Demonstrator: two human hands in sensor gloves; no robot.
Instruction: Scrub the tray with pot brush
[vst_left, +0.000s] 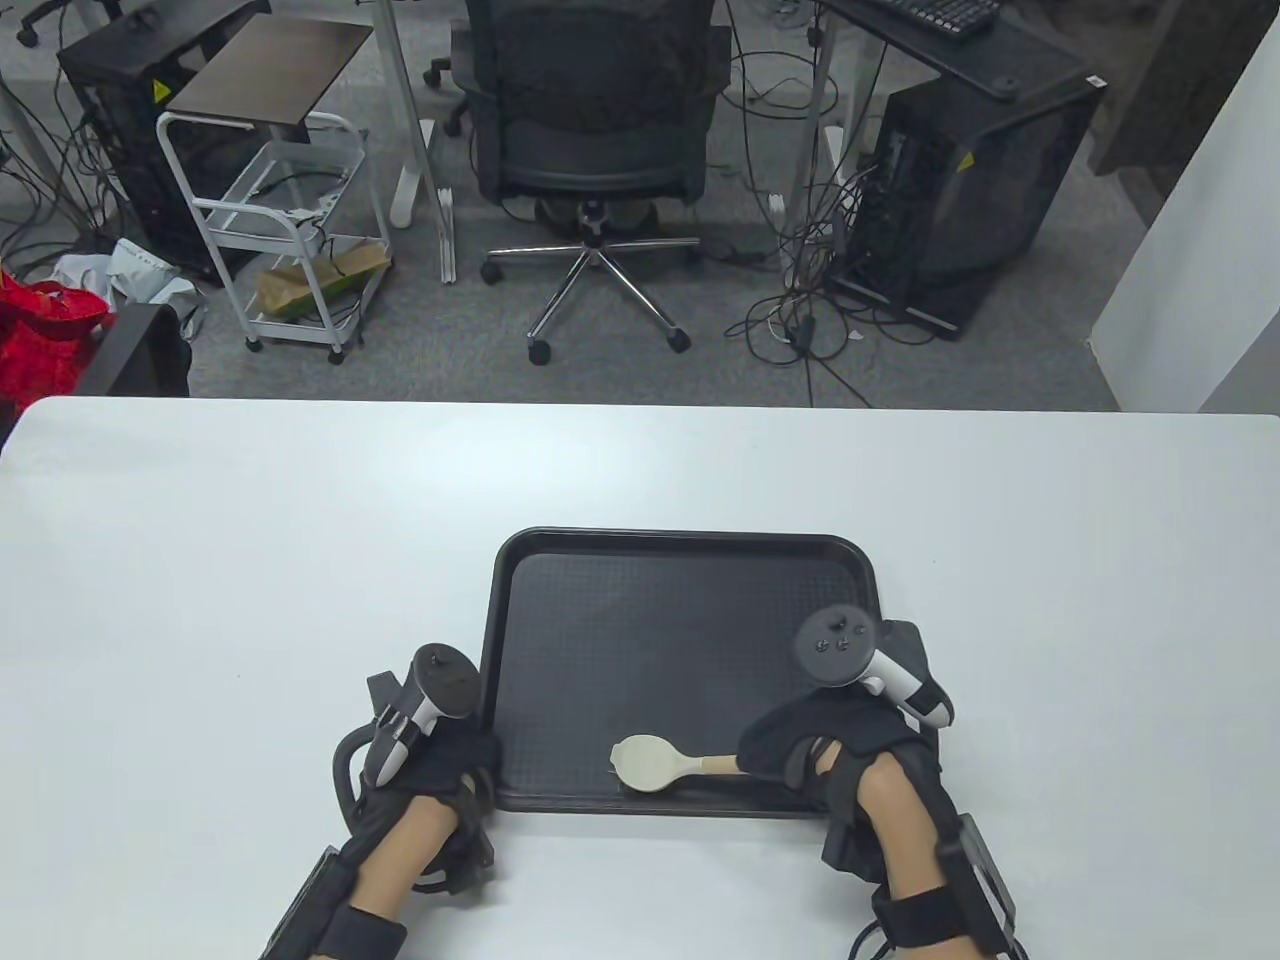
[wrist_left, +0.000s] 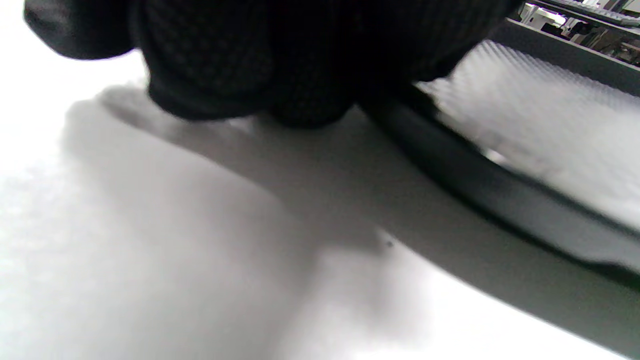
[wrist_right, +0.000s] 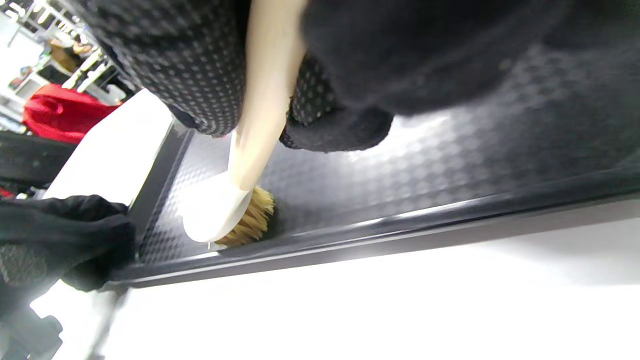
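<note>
High table view over the tray (vst_left: 530, 600), low close wrist views sharing its near rim.

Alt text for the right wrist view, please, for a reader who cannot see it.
The right hand grips the pale handle of a pot brush, whose tan bristles press on the textured floor of a black tray near its front rim. The left hand rests at the tray's corner on a white table.

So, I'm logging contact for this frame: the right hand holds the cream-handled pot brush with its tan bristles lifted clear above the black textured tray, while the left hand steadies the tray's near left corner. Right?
Not quite: the right wrist view shows the cream-handled pot brush with bristles down on the black textured tray, not lifted. The right hand holds it; the left hand steadies the corner.
</note>
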